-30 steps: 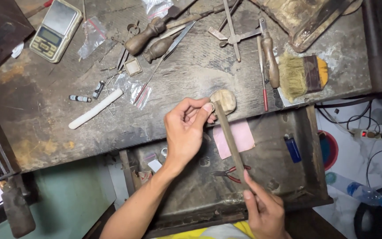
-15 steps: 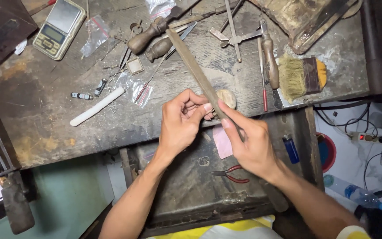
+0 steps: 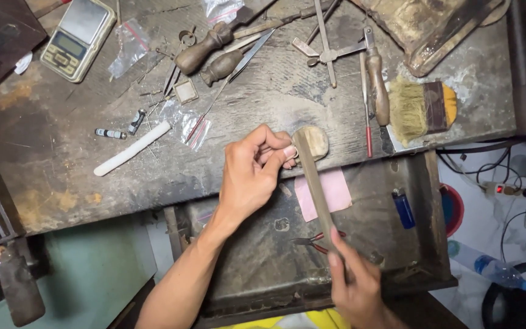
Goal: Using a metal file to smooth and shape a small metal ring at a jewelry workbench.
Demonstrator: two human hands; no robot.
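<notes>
My left hand (image 3: 252,172) pinches a small piece against the wooden bench peg (image 3: 315,142) at the front edge of the workbench; the piece itself is hidden by my fingertips. My right hand (image 3: 355,286) grips the lower end of a long flat metal file (image 3: 314,183). The file slants up from that hand, and its tip rests at the peg beside my left fingertips.
An open drawer (image 3: 424,201) below the bench holds a pink paper (image 3: 335,190), red-handled pliers (image 3: 316,242) and a blue lighter (image 3: 403,208). On the bench lie a pocket scale (image 3: 78,38), wooden-handled tools (image 3: 202,52), a yellow-handled brush (image 3: 420,108), a white stick (image 3: 131,148) and plastic bags.
My right hand has pulled the file back toward me, from far across the bench to only its tip at the peg. My left hand has stayed at the peg.
</notes>
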